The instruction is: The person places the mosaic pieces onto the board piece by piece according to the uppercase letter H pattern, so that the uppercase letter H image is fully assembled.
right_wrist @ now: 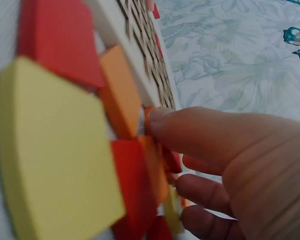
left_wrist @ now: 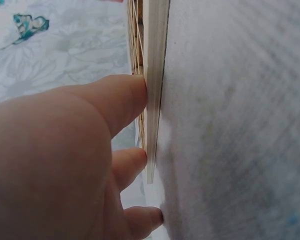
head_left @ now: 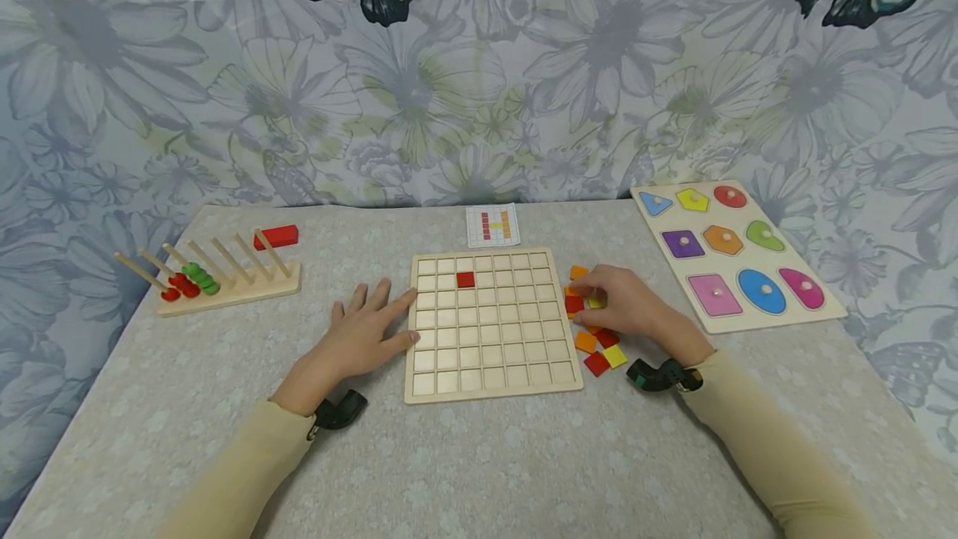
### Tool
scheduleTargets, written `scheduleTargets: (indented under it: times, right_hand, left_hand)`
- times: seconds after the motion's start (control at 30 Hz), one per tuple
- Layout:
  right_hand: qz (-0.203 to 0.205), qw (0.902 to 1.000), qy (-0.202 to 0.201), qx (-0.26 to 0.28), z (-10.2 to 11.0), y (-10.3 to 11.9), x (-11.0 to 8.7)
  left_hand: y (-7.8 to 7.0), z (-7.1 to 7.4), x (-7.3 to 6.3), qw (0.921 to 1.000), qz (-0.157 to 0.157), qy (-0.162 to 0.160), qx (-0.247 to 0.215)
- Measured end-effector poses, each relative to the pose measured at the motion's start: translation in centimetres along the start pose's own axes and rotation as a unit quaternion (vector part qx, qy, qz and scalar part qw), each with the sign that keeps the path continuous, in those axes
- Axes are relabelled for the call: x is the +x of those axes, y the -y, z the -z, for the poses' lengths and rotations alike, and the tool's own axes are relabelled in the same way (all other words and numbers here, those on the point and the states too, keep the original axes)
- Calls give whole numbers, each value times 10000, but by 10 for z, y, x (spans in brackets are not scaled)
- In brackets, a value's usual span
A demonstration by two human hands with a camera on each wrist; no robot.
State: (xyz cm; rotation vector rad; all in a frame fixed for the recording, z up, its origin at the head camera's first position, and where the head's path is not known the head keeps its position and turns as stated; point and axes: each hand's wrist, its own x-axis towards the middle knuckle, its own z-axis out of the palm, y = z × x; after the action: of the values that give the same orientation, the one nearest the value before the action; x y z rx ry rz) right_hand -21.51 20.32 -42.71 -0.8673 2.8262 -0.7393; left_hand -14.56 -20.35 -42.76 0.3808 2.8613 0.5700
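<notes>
A square wooden grid board [head_left: 490, 398] lies flat on the table, with one red tile [head_left: 466, 279] in a cell of its upper part. My left hand [head_left: 362, 335] is spread beside the board, thumb and index fingertip at its left edge; the left wrist view shows these fingertips against the board's side [left_wrist: 155, 95]. Over a loose pile of red, orange and yellow square tiles right of the board, my right hand [head_left: 621, 299] pinches a red tile [head_left: 574, 305] between thumb and fingers. In the right wrist view, a yellow tile [right_wrist: 60, 150] looms large near the thumb.
Behind the board lies a small pattern card [head_left: 492, 226]. At the left stands a wooden peg rack [head_left: 232, 295] with red and green beads, a red block [head_left: 277, 237] behind it. A knobbed shape puzzle [head_left: 737, 260] lies at the right. A patterned wall backs the table.
</notes>
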Motion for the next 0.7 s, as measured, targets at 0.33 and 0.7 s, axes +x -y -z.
scheduleTargets:
  times: [0.33,0.7]
  right_hand:
    - [20,9999,-77,149,-6,-3,-1]
    - [41,9996,-127,237,-8,-3,-2]
  left_hand:
    - [1,-1,0,9999,109,34,16]
    - [4,-3,1,10000,78,15,39]
